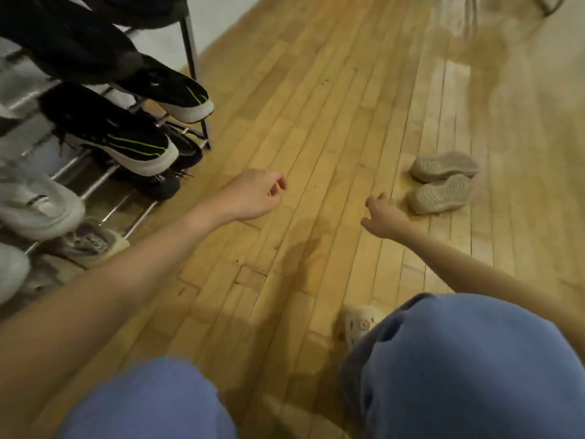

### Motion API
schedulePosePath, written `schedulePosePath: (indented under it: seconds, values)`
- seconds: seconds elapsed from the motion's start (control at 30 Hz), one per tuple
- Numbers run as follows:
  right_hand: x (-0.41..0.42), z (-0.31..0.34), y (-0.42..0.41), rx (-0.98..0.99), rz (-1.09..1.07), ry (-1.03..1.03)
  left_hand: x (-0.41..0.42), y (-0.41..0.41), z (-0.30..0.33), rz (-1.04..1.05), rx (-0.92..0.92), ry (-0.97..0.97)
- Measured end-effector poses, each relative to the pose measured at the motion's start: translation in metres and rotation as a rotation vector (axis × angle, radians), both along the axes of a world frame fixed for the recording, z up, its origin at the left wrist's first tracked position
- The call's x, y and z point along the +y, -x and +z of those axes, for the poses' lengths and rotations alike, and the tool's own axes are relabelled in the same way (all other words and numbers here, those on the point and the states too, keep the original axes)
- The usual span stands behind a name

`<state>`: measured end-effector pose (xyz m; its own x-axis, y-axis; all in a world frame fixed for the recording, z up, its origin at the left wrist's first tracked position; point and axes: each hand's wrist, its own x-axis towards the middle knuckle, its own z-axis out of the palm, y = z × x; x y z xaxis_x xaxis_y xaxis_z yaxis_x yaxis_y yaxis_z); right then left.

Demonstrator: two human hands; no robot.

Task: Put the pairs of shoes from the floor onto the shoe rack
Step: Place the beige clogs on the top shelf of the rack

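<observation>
beige shoes point(443, 182), a pair, lie on the wooden floor point(316, 122) with their patterned soles turned up toward the camera, one just beside the other and seemingly touching along their long sides. they sit to the right of the scene, well apart from the shoe rack point(193, 58), which stands at the left edge against the wall. the right hand point(384, 217) reaches out over the floor toward the pair, its fingers loosely curled and holding nothing; the fingertips are near the nearer shoe's end but still apart from it, with a strip of bare floor between them. the left hand point(253, 198) hangs over the floor between the rack and the pair, fingers loosely curled under, empty, and farther from the shoes than the right hand is. on the rack's metal bars rest black sneakers with neon green stripes and white soles point(136, 147), heels pointing out toward the room, with white sneakers point(34, 201) nearer the camera and a pale shoe with lettering on its tongue point(91, 245) on a lower level. motion blur softens the rack's upper tiers. the person's knees in blue trousers point(459, 359) fill the bottom, and a cream clog with holes point(357, 324) shows on the foot beside the right knee.
</observation>
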<state>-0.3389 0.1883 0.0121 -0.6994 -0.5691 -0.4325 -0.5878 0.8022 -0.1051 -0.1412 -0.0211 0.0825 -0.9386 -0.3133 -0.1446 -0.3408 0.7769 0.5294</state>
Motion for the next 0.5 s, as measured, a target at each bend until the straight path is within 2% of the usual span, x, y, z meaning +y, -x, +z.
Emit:
schedulePosePath:
  seconds: [0.1,0.27,0.37,0.5]
  values:
    - [0.021,-0.019,0.047,-0.027,-0.175,0.022,0.005,0.041,-0.016,-0.082,-0.073,0.02]
    - [0.054,-0.054,0.123,0.019,-0.572,0.242,0.014,0.106,-0.053,-0.115,-0.104,0.007]
    - [0.063,-0.064,0.157,0.064,-0.894,0.336,0.027,0.139,-0.075,-0.135,-0.143,0.002]
    - [0.061,-0.074,0.193,-0.046,-1.119,0.338,0.043,0.175,-0.098,-0.143,-0.193,-0.019]
